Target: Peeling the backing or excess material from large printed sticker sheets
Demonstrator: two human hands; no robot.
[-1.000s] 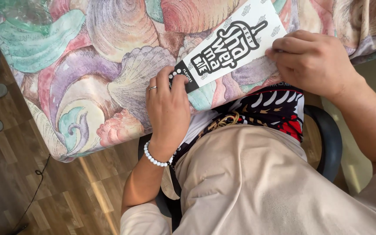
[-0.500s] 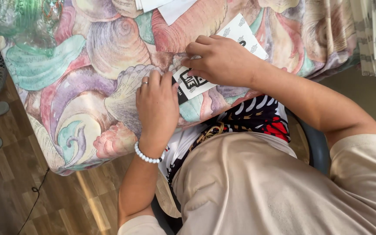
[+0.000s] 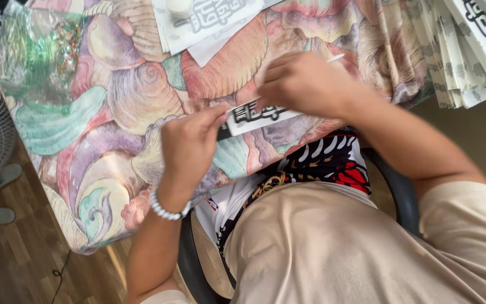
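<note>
Left grip: left hand (image 3: 189, 147) pinches the near end of the printed paper strip (image 3: 260, 116).
Right grip: right hand (image 3: 305, 83) is closed over its far end.
Strip: held just above the shell-patterned bench (image 3: 119, 107) edge.
Risk: uneven pull could tear or crease it.
Nearby: paper stack (image 3: 473, 50) overhangs, likely to slide.

White black-printed paper strip (image 3: 262, 116) pinched between both hands; matching sheets (image 3: 209, 19) beyond it, a fanned stack (image 3: 473, 50) far right.
</note>
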